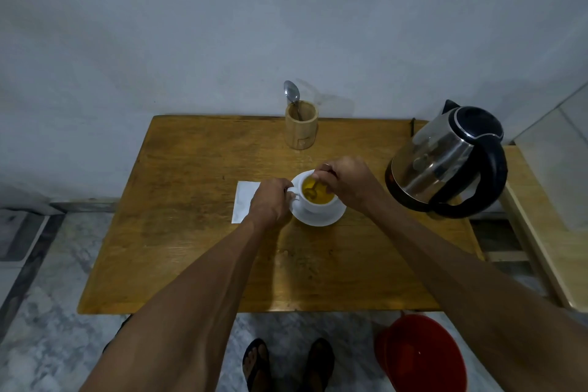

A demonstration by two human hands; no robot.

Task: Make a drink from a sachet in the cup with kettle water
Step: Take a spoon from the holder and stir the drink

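Observation:
A white cup [313, 205] holding yellow liquid stands on a white saucer [321, 219] in the middle of the wooden table [197, 248]. My left hand [270, 200] grips the cup's handle on its left side. My right hand [345, 181] is above the cup's right rim, pinching a spoon [311, 189] whose bowl dips into the liquid. A steel kettle [445, 159] with a black handle and lid sits on the table's right side. A white paper, possibly the sachet [243, 200], lies flat left of the cup, partly under my left hand.
A wooden holder [300, 127] with another spoon [291, 94] stands at the table's back edge against the wall. A red bucket [420, 356] sits on the floor at the front right. A light wooden bench [541, 232] borders the table's right.

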